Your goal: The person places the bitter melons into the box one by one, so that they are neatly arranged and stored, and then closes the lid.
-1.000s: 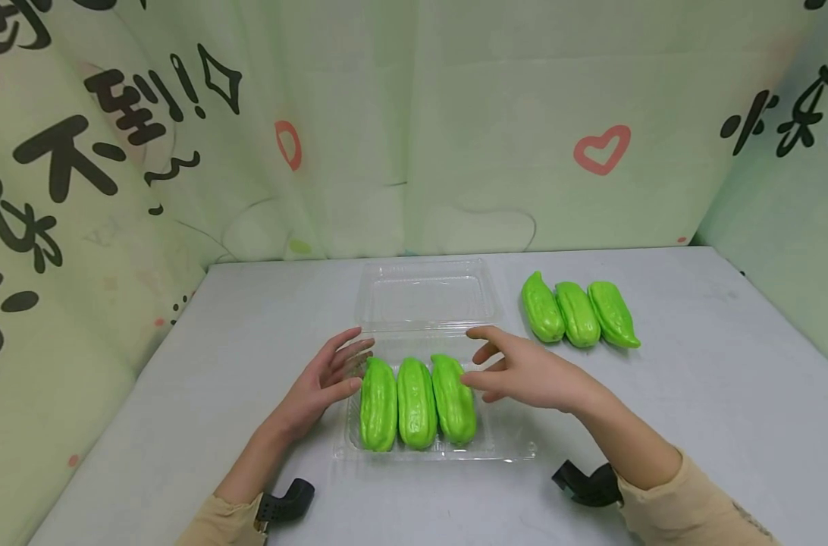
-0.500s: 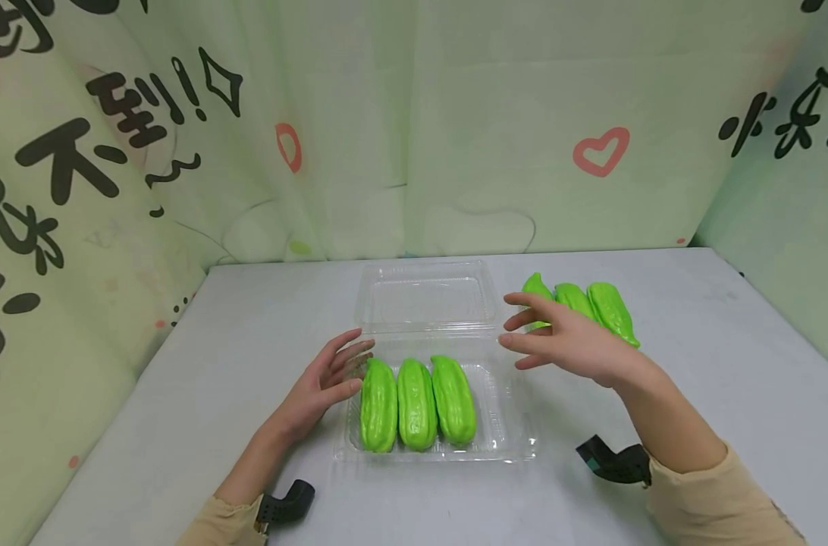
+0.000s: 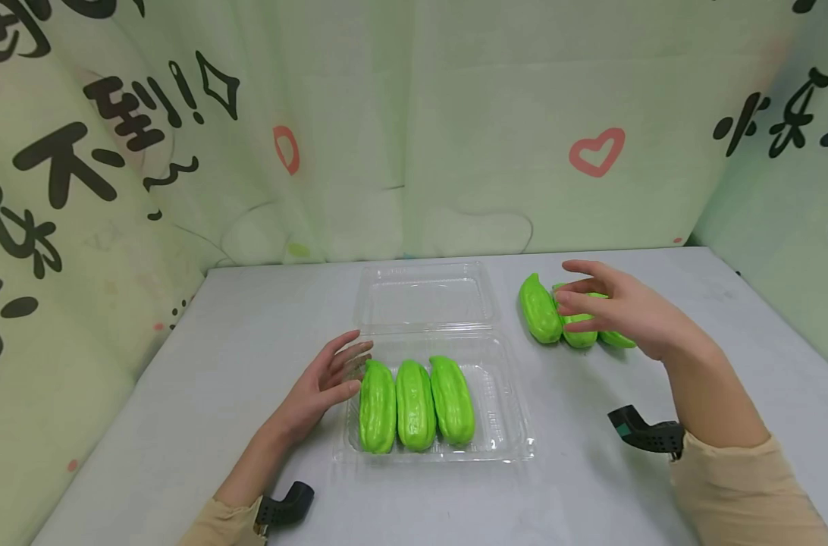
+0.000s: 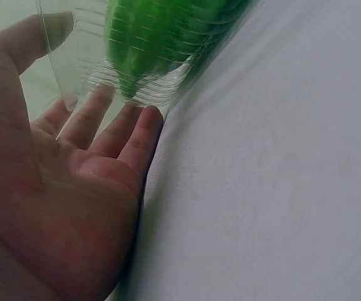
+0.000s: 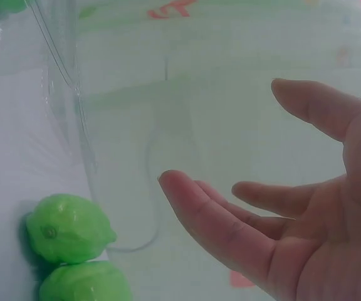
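Note:
My left hand is at the left side of a clear plastic box, fingers fairly straight. In the left wrist view, my left fingertips lie right at its ribbed wall and the thumb overlaps the rim. Three bright green, ridged, gourd-like vegetables stand side by side in the box: a left one, a middle one and a right one. My right hand, fingers spread and holding nothing, hovers over three more at the back right. Their left one shows fully; the hand partly covers the other two.
The box's flat clear lid is hinged back toward the rear edge of the white table. A pale green printed curtain stands behind and at both sides. Black cameras sit on both wrists.
My right hand has moved back and to the right, from beside the boxed vegetables to over the loose ones. My left hand, the box and all the vegetables have stayed in place.

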Available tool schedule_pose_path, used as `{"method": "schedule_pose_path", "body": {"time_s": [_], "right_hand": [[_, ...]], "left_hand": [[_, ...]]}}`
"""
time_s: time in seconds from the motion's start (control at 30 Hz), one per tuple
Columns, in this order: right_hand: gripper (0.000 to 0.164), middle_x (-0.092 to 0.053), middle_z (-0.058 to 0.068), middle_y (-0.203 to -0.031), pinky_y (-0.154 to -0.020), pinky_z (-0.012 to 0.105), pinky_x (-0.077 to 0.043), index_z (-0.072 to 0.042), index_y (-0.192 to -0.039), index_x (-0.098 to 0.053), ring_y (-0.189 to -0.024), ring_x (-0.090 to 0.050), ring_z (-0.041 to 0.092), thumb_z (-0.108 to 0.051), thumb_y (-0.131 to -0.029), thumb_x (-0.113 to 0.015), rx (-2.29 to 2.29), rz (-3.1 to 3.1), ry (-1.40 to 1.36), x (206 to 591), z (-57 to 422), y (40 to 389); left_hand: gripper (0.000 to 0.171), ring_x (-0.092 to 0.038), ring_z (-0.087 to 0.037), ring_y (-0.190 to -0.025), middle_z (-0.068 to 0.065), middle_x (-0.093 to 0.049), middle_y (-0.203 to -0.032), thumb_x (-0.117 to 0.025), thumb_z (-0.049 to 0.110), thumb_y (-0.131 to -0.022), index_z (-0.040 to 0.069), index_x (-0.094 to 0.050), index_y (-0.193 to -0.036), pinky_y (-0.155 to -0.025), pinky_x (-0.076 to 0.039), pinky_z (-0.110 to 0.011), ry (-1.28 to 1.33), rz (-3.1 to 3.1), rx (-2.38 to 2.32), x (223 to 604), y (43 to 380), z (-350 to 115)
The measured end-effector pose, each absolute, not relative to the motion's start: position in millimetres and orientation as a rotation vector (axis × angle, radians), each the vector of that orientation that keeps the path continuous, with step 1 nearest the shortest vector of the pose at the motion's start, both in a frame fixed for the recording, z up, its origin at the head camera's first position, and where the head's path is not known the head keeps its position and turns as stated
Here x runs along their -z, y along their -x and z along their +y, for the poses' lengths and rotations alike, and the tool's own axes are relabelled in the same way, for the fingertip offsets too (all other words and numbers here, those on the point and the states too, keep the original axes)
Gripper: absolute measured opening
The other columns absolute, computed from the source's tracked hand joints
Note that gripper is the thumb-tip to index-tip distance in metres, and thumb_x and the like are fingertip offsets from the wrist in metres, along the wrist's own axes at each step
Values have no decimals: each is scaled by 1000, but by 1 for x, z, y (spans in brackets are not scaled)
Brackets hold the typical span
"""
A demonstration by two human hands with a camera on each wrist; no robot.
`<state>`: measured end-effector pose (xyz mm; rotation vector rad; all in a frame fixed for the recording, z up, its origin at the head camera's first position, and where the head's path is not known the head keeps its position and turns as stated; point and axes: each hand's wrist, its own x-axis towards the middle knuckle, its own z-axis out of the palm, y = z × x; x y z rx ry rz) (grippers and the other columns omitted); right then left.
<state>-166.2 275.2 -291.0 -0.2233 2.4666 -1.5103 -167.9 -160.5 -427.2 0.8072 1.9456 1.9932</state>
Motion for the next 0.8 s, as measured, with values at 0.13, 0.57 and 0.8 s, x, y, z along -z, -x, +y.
{"method": "schedule_pose_path", "body": {"time_s": [0.13, 0.57, 0.8], "right_hand": [[75, -41, 27, -146, -89, 31, -56, -1, -160, -16, -110, -65, 14, -30, -105, -58, 1513, 2485, 220, 292, 289, 170], [79, -38, 32, -149, -84, 14, -50, 0, -161, -7, -99, -60, -7, -37, -107, -51, 1471, 2581, 85, 303, 330, 182], [84, -33, 36, -150, -82, 11, -49, 4, -160, -5, -101, -59, -3, -43, -106, -49, 1409, 2597, -4, 313, 346, 187]], "left_hand": [[74, -28, -44, -145, -26, -30, -158, -60, 2, -98, -3, -16, -158, -109, -40, -28, -806, 1948, -1994, 428, 168, -161], [75, -28, -44, -145, -26, -30, -158, -60, 3, -98, -2, -16, -158, -109, -39, -28, -807, 1946, -1998, 427, 167, -160], [75, -28, -44, -145, -26, -30, -159, -60, 4, -98, -3, -16, -158, -109, -39, -28, -807, 1945, -1999, 428, 167, -161]]}}
